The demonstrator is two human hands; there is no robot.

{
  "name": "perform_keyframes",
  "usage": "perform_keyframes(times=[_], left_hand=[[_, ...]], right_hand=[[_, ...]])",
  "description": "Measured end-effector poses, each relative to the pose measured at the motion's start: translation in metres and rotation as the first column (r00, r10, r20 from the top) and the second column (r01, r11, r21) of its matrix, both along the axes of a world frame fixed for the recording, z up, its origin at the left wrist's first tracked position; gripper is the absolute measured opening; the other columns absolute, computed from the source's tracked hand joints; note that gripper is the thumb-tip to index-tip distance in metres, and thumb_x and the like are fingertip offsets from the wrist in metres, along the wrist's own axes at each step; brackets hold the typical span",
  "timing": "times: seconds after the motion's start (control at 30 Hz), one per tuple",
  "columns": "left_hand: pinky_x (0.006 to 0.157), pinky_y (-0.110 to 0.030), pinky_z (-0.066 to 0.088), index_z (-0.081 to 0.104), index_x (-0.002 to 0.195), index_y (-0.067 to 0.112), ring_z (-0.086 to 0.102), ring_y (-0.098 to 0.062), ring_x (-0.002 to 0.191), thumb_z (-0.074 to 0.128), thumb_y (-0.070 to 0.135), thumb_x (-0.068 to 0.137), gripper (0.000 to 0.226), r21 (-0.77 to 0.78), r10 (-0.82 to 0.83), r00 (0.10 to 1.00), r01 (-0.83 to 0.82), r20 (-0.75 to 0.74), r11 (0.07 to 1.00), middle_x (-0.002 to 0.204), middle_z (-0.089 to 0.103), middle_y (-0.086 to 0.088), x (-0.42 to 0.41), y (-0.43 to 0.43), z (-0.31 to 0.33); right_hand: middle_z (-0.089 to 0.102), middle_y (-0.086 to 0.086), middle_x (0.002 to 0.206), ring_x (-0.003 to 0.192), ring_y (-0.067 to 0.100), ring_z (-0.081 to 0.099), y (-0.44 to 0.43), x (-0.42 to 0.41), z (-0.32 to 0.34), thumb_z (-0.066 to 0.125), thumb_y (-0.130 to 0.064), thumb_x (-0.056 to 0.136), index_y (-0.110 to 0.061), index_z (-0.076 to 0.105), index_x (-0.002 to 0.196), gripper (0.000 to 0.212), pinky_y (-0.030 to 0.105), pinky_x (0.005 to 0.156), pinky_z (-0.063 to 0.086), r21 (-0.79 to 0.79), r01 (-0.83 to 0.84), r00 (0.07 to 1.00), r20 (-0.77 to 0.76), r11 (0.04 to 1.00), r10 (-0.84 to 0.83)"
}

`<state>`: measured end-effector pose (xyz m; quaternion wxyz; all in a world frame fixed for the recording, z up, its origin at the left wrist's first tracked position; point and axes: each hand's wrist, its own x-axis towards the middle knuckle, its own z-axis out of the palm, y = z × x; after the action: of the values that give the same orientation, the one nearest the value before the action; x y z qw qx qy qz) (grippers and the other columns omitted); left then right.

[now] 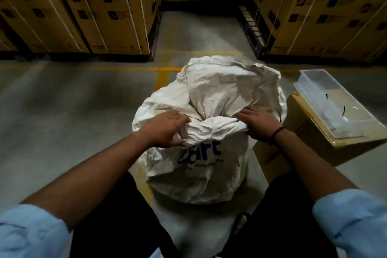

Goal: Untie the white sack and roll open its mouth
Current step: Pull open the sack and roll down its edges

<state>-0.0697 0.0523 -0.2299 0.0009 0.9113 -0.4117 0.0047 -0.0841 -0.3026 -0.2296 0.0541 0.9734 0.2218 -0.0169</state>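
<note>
Woven white cloth, soft and crumpled, is bunched into a rolled band at the white sack (209,153) mouth, clenched at either end by the left grip (167,130) and right grip (258,124), likely best worked there, the bulging body judged heavy on the floor below.

The sack (211,132) stands on the floor (73,100); a carton (314,142) right of it carries a tray (335,100); stacked boxes (83,6) behind, apparently palletised.
</note>
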Motion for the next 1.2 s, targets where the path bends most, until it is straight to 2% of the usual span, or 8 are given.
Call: perform_keyframes(times=[0.13,0.27,0.37,0.5,0.77,0.9,1.07,1.2], left_hand=[[0.071,-0.037,0.049,0.049,0.123,0.016,0.062,-0.031,0.099,0.061,0.034,0.089,0.041,-0.154,-0.061,0.998,0.062,0.012,0.986,0.119,0.062,-0.008,-0.013,-0.041,0.011],[0.048,-0.037,0.048,0.042,0.126,0.015,0.065,-0.037,0.074,0.045,0.038,0.087,0.046,-0.353,-0.009,0.994,0.045,0.105,0.934,0.129,0.056,-0.014,-0.019,-0.064,0.004],[0.069,-0.037,0.054,0.040,0.134,0.024,0.065,-0.026,0.098,0.059,0.066,0.081,0.070,-0.411,0.059,0.994,-0.090,-0.087,0.907,0.131,0.050,-0.001,-0.016,-0.052,0.004],[0.106,-0.038,0.038,0.041,0.142,0.036,0.047,-0.020,0.132,0.057,0.094,0.054,0.106,0.112,0.057,0.998,-0.056,-0.004,0.992,0.140,0.057,0.007,0.003,-0.019,0.007],[0.081,-0.035,0.049,0.054,0.127,0.035,0.065,-0.025,0.109,0.057,0.061,0.086,0.049,-0.065,0.004,1.000,-0.004,0.002,0.998,0.119,0.070,0.004,0.014,-0.031,0.034],[0.072,-0.033,0.041,0.058,0.129,0.035,0.067,-0.027,0.099,0.060,0.053,0.091,0.041,-0.125,0.035,0.998,-0.041,-0.047,0.991,0.108,0.073,-0.003,0.017,-0.045,0.045],[0.080,-0.034,0.050,0.058,0.110,0.037,0.065,-0.012,0.091,0.054,0.084,0.075,0.059,-0.200,0.115,0.946,-0.182,-0.304,0.963,0.102,0.070,0.011,0.019,-0.029,0.061],[0.100,-0.035,0.048,0.061,0.123,0.031,0.061,-0.008,0.111,0.043,0.088,0.075,0.076,-0.356,0.132,0.821,-0.378,-0.555,0.855,0.122,0.064,0.010,0.029,-0.023,0.062]], right_hand=[[0.031,0.010,0.156,0.143,0.029,0.029,0.055,-0.006,0.025,0.076,-0.070,0.059,-0.019,0.020,0.153,0.121,0.039,0.117,0.025,0.071,0.020,0.967,-0.256,0.997,-0.001],[0.068,0.010,0.112,0.096,0.032,0.065,0.099,-0.017,0.024,0.073,-0.062,0.063,-0.015,0.032,0.145,0.103,0.037,0.076,0.048,0.111,-0.029,0.999,0.040,0.993,0.025],[0.069,0.008,0.085,0.070,0.035,0.066,0.083,-0.027,0.013,0.072,-0.041,0.070,-0.013,0.059,0.115,0.055,0.035,0.054,0.044,0.097,-0.135,0.951,0.290,0.986,0.102],[0.069,0.004,0.089,0.071,0.030,0.063,0.040,-0.038,-0.003,0.060,-0.039,0.080,-0.013,0.064,0.112,0.041,0.034,0.056,0.047,0.106,-0.263,0.911,0.353,0.959,0.211],[0.033,0.009,0.154,0.142,0.032,0.028,0.057,-0.032,0.021,0.056,-0.054,0.074,-0.018,0.028,0.149,0.088,0.047,0.117,0.022,0.074,0.121,0.993,-0.011,0.990,-0.121],[0.049,0.013,0.141,0.120,0.033,0.053,0.114,-0.040,0.016,0.061,-0.068,0.063,-0.014,0.008,0.154,0.118,0.045,0.098,0.046,0.188,0.007,1.000,-0.016,0.982,-0.004],[0.063,0.014,0.108,0.084,0.038,0.066,0.112,-0.048,-0.007,0.062,-0.031,0.073,-0.013,0.042,0.133,0.066,0.041,0.059,0.052,0.284,0.005,0.957,0.276,0.959,-0.087],[0.062,0.008,0.089,0.067,0.029,0.058,0.115,-0.062,-0.026,0.049,-0.013,0.089,-0.010,0.056,0.133,0.045,0.037,0.046,0.044,0.209,-0.118,0.763,0.645,0.971,-0.046]])
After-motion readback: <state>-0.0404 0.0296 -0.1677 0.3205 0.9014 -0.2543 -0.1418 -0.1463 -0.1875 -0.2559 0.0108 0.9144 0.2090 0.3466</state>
